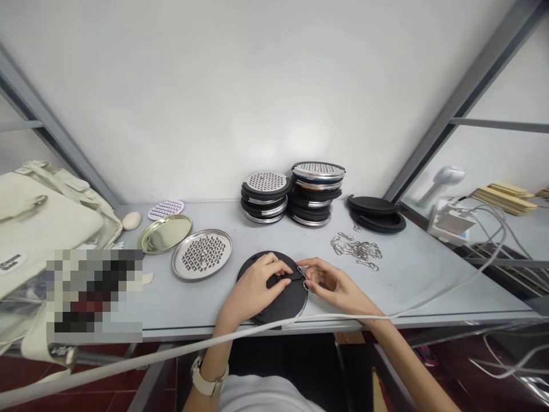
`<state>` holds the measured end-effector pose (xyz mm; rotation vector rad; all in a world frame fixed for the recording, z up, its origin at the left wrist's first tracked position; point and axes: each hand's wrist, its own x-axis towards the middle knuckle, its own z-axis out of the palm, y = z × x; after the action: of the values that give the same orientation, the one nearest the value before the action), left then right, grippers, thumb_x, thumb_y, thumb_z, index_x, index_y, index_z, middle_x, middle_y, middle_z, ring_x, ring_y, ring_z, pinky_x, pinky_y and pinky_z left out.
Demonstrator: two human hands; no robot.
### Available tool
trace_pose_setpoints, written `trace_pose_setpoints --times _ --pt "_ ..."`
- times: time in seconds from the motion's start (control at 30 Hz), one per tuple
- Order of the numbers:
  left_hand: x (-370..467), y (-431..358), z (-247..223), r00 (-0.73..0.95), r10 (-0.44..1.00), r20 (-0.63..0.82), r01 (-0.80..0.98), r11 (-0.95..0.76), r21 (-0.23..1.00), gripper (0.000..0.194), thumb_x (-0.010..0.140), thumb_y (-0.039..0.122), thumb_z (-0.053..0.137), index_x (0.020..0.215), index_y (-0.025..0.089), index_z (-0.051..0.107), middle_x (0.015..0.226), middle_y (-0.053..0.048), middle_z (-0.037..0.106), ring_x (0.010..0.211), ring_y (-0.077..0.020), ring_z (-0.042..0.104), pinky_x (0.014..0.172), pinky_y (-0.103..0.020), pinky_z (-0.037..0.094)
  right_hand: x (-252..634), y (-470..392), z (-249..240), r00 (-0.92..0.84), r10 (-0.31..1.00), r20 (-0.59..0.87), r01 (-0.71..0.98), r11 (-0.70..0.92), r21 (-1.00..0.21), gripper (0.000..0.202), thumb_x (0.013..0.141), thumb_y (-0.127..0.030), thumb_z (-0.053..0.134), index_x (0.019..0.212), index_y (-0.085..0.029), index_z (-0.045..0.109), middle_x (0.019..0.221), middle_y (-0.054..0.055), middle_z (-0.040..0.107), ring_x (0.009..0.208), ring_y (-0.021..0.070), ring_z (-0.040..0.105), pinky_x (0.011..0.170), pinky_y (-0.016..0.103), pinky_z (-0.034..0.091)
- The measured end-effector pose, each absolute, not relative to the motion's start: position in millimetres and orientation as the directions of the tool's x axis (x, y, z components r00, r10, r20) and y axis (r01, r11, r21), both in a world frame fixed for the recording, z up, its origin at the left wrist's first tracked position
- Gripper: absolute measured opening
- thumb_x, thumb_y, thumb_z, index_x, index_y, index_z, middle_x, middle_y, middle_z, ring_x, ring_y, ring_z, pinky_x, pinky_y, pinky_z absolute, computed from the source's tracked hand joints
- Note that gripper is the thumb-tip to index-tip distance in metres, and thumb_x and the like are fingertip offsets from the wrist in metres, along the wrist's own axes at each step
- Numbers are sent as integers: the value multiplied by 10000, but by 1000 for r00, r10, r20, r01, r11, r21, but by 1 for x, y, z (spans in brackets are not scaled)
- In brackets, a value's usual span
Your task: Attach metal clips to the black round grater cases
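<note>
Left hand (259,284) on a black disc (281,300) at the desk's (343,294) front edge, right hand (332,280) holding a metal clip (303,273) at its rim, two grater stacks (265,197) (316,194) behind

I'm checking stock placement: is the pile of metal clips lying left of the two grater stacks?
No, the metal clips lie to the right of both stacks.

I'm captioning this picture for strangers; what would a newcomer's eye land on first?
Probably the two stacks of discs at the back of the table. Next, the left hand on a black disc near the front edge, while the right hand holds a metal clip at its rim.
</note>
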<state>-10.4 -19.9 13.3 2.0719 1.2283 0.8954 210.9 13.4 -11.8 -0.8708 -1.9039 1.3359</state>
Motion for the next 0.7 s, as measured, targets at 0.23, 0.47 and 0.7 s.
trace_pose_setpoints --times 0.23,0.47,0.7 --pt "-10 -20 14 353 900 255 521 -416 745 156 884 190 565 1004 243 648 987 -8 578 937 -152 572 858 -275 437 211 15 -11 -561 822 100 142 215 -966 398 869 -378 620 1220 -202 555 803 -1 515 739 142 495 725 281 446" --pt "-11 -20 13 364 896 254 524 -422 740 165 878 174 573 1007 246 647 993 2 574 932 -142 571 858 -266 432 211 15 -8 -555 831 43 130 138 -982 381 841 -372 654 1177 -202 596 831 12 565 785 157 524 760 300 444" --pt "-11 -20 13 362 897 254 524 -421 740 154 889 188 565 1005 243 648 991 -1 574 938 -142 569 858 -266 434 212 20 -11 -533 846 26 130 112 -985 339 821 -355 679 1113 -189 630 807 7 573 780 156 534 767 303 439"
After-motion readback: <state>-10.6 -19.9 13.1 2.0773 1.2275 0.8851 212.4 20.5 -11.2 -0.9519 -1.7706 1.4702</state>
